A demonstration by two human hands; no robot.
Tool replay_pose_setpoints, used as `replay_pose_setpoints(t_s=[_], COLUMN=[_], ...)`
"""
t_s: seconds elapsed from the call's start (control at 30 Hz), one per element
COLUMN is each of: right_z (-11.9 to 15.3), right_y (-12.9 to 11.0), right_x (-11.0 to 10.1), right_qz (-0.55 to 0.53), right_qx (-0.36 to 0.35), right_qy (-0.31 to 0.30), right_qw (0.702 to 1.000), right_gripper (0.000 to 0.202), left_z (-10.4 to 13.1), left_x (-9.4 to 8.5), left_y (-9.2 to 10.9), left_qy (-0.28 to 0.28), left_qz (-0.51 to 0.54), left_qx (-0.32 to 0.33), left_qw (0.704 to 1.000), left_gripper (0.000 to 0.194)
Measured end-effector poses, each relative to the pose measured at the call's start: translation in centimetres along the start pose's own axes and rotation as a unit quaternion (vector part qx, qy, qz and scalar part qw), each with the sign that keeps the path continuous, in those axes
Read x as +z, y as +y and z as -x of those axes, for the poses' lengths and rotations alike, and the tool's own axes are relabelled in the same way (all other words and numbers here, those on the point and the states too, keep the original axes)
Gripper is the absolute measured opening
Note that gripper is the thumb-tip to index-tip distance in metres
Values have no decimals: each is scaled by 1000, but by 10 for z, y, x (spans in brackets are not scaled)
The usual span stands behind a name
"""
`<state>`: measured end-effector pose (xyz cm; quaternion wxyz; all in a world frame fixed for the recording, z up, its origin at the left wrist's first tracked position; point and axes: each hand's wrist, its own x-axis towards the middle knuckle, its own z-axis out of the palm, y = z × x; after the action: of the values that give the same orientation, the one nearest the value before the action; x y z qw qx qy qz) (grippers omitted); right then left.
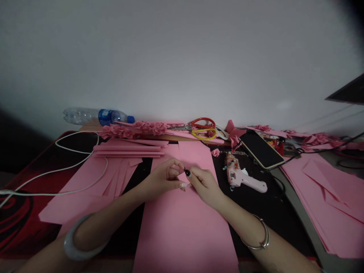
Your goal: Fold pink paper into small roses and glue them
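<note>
Over a long pink paper sheet (186, 235), my two hands meet in the middle of the view. My left hand (162, 178) has its fingers curled, with thumb and forefinger tips close to the right hand's. My right hand (207, 185) is closed, its thumb with a dark nail pressed toward the fingers. Whatever small thing is pinched there blends with the pink paper and is hidden by the fingertips. A small pink paper flower (215, 152) lies just beyond my right hand. To the right of that hand rests a pale pink glue gun (250, 181).
Rolled pink paper (129, 148) and loose sheets (76, 184) lie left, crossed by a white cable (54, 194). Scissors (203, 129), paper flowers (127, 131) and a plastic bottle (85, 115) line the wall. Right are a phone (261, 149) and more pink sheets (321, 201).
</note>
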<state>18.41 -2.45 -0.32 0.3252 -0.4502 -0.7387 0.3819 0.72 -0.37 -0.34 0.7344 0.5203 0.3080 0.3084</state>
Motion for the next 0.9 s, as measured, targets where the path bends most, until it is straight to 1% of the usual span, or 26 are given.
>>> replay_pose_setpoints(t_s=[0.17,0.4,0.47,0.53,0.6,0.7,0.73,0.8,0.83,0.9], right_z=[-1,-2,-3,-4,-5,-5,-5,-6,-6,-7], right_y=[-2,0,1,1,1,1,2,3,3,3], right_x=[0,1,1,0,0,1,1,1,1,0], right_qz=[-37,-48,-70,-95,-103,-95,-91,-85,-82,-78], right_qx=[10,17,29,39,44,50,54,67,75,87], right_qy=[-11,-5,5,7,7,13,17,18,18,18], right_qw=[999,999,997,995,994,994,994,994,994,993], right_gripper=[26,35,36,34,28,21,21,22,23,23], left_z=[3,5,3,1,-1,-2,-2,-1,0,1], left_x=[2,5,4,2,1,1,1,0,0,-2], left_y=[2,3,1,-1,-2,-3,-2,-2,-1,0], left_qy=[-13,-22,-11,18,48,68,70,82,86,94], left_qz=[-22,-42,-42,-43,-43,-46,-60,-135,-188,-288], left_qx=[-10,-32,-20,-9,0,7,13,41,60,98], left_qw=[1000,998,999,999,998,997,996,987,977,948], left_gripper=[33,36,36,39,41,36,31,19,14,11])
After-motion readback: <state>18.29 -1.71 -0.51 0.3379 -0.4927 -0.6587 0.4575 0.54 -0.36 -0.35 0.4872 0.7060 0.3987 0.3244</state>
